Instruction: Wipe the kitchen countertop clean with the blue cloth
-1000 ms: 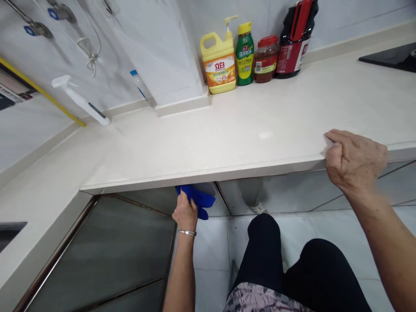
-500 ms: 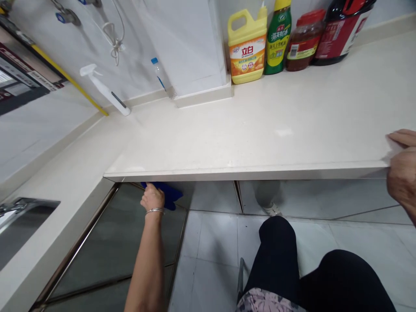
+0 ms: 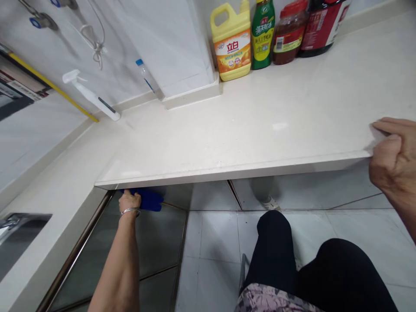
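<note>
My left hand (image 3: 130,200) is closed on a blue cloth (image 3: 150,201) under the front edge of the countertop. It presses the cloth against the upper part of a grey cabinet door (image 3: 159,242) near the inner corner. Part of the cloth lies hidden behind the hand and below the counter lip. At far right my right hand (image 3: 394,160) leans on the edge of the white countertop (image 3: 253,125), fingers stretched flat on top and the thumb bent near the edge. No object shows in that hand.
Along the back wall stand a yellow detergent bottle (image 3: 232,47), a green sauce bottle (image 3: 263,37), a red-lidded jar (image 3: 289,37) and a large dark bottle (image 3: 320,30). A white spray bottle (image 3: 92,96) and clear bottle (image 3: 148,78) are left. The sink (image 3: 26,242) is lower left.
My left hand has moved left along the cabinet door with the blue cloth. The view has shifted slightly; my right hand stays at the countertop's edge.
</note>
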`<state>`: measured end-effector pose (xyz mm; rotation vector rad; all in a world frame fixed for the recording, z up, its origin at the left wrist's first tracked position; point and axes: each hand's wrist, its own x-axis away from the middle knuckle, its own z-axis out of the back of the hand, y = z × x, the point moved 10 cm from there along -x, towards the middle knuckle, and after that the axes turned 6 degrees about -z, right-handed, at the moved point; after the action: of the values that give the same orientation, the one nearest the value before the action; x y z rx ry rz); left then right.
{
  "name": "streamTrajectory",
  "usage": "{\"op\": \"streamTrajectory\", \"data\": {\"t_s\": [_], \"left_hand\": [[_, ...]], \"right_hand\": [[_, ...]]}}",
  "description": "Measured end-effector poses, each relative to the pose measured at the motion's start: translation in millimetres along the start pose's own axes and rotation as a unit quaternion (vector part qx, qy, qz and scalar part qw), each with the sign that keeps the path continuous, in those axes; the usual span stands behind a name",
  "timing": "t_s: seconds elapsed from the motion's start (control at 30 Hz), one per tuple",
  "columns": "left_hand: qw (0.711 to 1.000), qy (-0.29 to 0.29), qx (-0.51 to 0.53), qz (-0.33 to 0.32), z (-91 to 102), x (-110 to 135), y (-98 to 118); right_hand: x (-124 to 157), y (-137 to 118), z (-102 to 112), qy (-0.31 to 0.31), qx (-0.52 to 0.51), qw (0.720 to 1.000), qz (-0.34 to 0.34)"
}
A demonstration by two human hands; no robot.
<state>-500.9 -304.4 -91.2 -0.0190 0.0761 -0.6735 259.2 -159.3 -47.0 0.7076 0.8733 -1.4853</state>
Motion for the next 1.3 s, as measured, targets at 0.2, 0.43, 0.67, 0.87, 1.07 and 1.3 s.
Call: {"op": "streamTrajectory", "data": {"t_s": [0.2,0.43,0.67,0.87,1.07,1.3], "left_hand": [[0.996,-0.003,-0.039,-0.084,11.9,42,56],[0.98,-0.009,-0.062,-0.19,13.6,118,141],[0.966,-0.009,-0.056,-0.252,10.6,172,205],[0.957,-0.009,-0.015,-0.291,8.4,204,236],[0.943,0.006,0.088,-0.321,8.1,226,252],[0.885,0.025,0.344,-0.313,6.1,227,224]], "right_hand": [[-1,-8,10,0.034,-0.046,0.998,-0.013],[-5,-7,5,-0.021,-0.065,0.996,-0.056],[-4,-8,4,-0.038,-0.086,0.993,-0.066],[-3,-12,11,-0.025,-0.094,0.994,-0.054],[-1,-11,13,0.001,-0.101,0.994,-0.045],[0,-12,12,-0.034,-0.109,0.993,-0.036]]}}
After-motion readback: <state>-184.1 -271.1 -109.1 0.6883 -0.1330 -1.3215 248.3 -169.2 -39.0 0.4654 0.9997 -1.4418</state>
